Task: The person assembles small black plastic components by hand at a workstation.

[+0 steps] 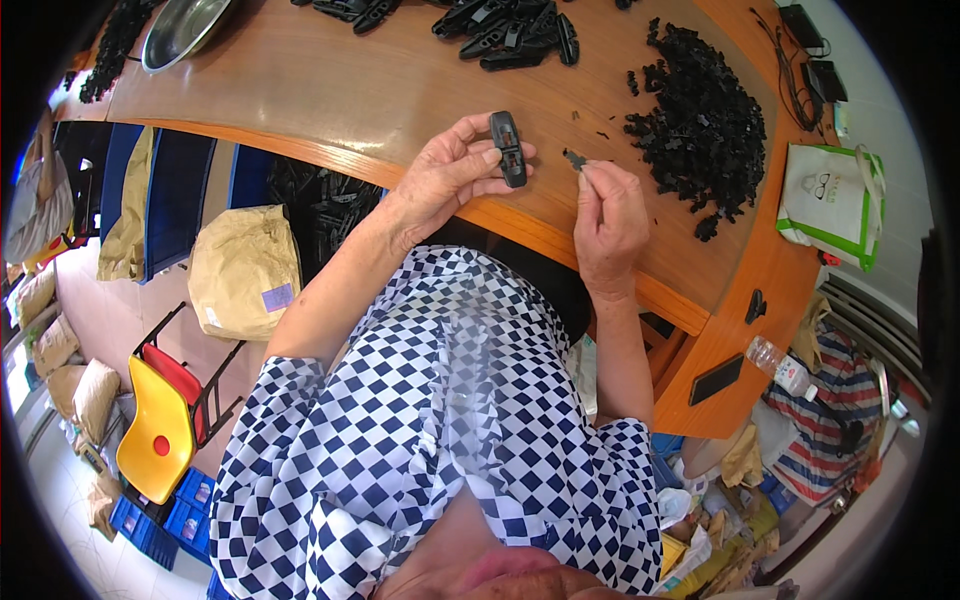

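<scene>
Casing (pixel 507 150), black, elongated and slotted, is held just above the table's near edge (pixel 300 158), its long axis running from about half past eleven to half past five. Small piece (pixel 574 159), also black, lies at three o'clock from it, slanting from ten toward four. The near edge passes beneath both wrists, dropping from ten toward four. Room for moving lies between ten and twelve o'clock from the casing, where brown tabletop (pixel 330 90) stretches toward a metal bowl (pixel 185 35) and more black casings (pixel 515 35). At three o'clock a heap of small black pieces (pixel 700 130) limits it. The left hand (pixel 445 170) is half curled, thumb on the casing's front and fingers behind. The right hand (pixel 612 210) is nearly closed, pinching the small piece between thumb and fingertips.
</scene>
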`<move>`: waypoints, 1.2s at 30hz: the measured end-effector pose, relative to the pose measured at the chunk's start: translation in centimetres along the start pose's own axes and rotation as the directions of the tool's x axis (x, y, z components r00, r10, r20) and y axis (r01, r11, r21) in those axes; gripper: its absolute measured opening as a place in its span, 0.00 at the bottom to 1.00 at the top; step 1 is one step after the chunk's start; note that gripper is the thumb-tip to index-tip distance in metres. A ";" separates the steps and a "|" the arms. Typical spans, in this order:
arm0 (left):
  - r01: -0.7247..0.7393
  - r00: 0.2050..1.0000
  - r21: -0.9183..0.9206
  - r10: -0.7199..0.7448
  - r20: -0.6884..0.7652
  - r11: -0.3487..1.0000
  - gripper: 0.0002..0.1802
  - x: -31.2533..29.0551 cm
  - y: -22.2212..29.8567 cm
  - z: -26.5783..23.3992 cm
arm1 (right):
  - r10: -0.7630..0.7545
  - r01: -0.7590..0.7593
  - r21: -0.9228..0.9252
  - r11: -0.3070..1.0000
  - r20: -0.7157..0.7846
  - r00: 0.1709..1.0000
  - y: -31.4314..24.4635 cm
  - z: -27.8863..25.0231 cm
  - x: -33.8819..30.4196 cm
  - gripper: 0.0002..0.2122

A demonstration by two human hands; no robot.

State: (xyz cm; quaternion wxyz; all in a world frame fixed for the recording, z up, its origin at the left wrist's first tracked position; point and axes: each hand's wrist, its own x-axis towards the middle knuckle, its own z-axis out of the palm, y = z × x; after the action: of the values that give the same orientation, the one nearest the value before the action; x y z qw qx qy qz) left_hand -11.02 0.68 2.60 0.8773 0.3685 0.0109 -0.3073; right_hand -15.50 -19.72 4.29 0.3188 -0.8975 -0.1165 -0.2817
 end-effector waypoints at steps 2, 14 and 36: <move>0.020 0.999 -0.065 -0.018 0.032 0.998 0.19 0.0 0.1 0.3 | -0.083 0.084 0.019 0.996 -0.030 0.996 -0.7 0.1 -0.2 0.09; 0.045 0.995 -0.025 -0.043 0.085 0.999 0.20 0.2 -1.0 0.9 | -0.143 0.144 0.001 0.990 -0.065 0.988 -1.9 0.2 -0.3 0.13; -0.008 0.999 0.125 0.001 0.054 0.992 0.22 0.1 -2.8 2.0 | 0.003 0.001 0.047 0.999 -0.088 0.996 -3.4 2.1 -1.0 0.10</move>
State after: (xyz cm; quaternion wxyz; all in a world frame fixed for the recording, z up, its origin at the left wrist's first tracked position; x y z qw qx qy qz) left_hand -12.93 -2.18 2.23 0.8531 0.4143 -0.0328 -0.3154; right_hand -16.70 -15.78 4.12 0.3449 -0.8764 -0.1087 -0.3180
